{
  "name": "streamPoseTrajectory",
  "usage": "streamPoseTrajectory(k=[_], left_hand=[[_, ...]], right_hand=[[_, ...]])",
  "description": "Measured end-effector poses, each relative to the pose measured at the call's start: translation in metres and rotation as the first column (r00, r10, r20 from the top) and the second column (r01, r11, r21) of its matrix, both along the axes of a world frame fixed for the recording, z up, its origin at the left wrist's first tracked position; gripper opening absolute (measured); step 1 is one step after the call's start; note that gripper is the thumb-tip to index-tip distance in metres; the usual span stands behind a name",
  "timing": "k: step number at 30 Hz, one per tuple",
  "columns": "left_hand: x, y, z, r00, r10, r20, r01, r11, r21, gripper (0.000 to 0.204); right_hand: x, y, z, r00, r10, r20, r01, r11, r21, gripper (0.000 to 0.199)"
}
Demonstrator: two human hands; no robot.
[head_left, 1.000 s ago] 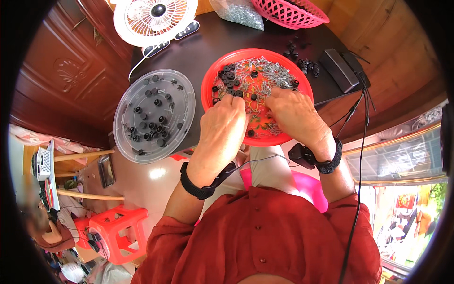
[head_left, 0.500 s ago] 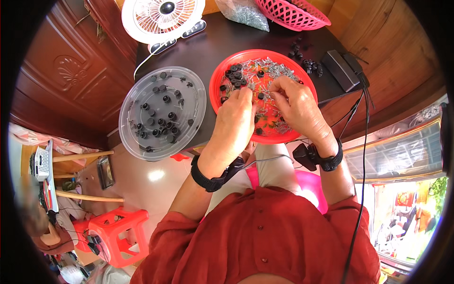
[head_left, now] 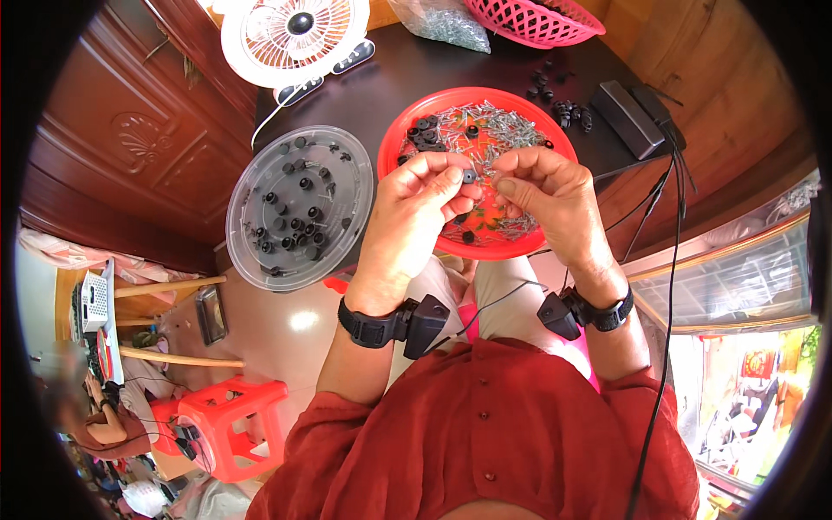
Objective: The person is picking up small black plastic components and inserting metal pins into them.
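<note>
My left hand [head_left: 406, 206] is closed, pinching a small black plastic cap with a hole [head_left: 469, 175] between thumb and fingers. My right hand [head_left: 555, 198] faces it a short way off, thumb and fingertips pressed together; what they hold is too small to make out. Both hands are over a round red tray [head_left: 485, 93]. In the tray lie a heap of thin silver nails or pins [head_left: 511, 130] and a cluster of black caps [head_left: 422, 134]. To the left, a translucent round lid [head_left: 253, 199] carries several black pieces, some with pins.
A white fan [head_left: 301, 65], a clear bag of metal pieces [head_left: 451, 30] and a pink basket [head_left: 537, 22] stand at the table's back. A black box with cables [head_left: 626, 120] is at the right. A red stool [head_left: 238, 425] and a seated person [head_left: 113, 416] are lower left.
Both hands have risen from the tray's contents and are closer together. The left hand has turned, showing a black cap in its fingers. The view has shifted slightly.
</note>
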State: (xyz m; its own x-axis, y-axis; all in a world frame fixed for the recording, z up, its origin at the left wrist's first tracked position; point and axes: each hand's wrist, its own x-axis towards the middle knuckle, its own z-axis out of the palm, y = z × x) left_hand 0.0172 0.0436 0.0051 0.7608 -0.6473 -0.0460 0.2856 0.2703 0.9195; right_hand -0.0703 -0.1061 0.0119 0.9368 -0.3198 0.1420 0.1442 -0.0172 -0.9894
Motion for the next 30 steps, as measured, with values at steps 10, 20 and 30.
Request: streamPoseTrajectory(k=[10, 20, 30], left_hand=[[-0.006, -0.008, -0.01, 0.949, 0.095, 0.299, -0.104, 0.995, 0.012, 0.015], [-0.013, -0.008, -0.012, 0.815, 0.151, 0.559, -0.183, 0.983, 0.002, 0.016], [-0.018, -0.006, -0.009, 0.622, 0.176, 0.763, -0.237, 0.971, -0.031, 0.014]], right_hand=[[-0.003, 0.008, -0.013, 0.992, -0.071, 0.109, 0.066, 0.997, 0.045, 0.015], [-0.005, 0.01, -0.005, 0.993, -0.115, 0.0, 0.115, 0.992, 0.05, 0.021], [-0.01, 0.014, -0.003, 0.993, -0.113, -0.025, 0.115, 0.987, 0.114, 0.02]])
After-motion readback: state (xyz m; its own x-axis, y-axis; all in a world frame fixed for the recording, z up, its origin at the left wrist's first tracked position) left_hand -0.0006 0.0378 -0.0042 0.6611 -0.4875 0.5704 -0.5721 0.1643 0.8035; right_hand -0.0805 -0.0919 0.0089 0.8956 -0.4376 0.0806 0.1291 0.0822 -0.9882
